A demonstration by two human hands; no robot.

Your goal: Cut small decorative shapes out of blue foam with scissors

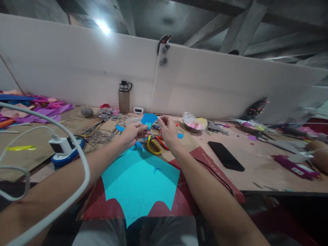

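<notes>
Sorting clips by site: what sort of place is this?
Probably a craft workshop: a turquoise sheet with cut-out edges, a heap of colourful scraps at left, and a long, cluttered table.

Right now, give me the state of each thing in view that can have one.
Blue piece: pinched in left fingers
Turquoise sheet: spread out, unfolded
Yellow-handled tool: open or shut unclear
Bottle: upright, lid on
Phone: lying flat, dark
White charger: cable plugged in
Ceiling light: on

Nothing readable from here. Pale print on flat dark-red cardboard sheet (188,201), tabletop's (256,177) front edge: blurred. Small white rectangular plastic device (138,110), tabletop's back edge: dark display, unreadable.
</notes>
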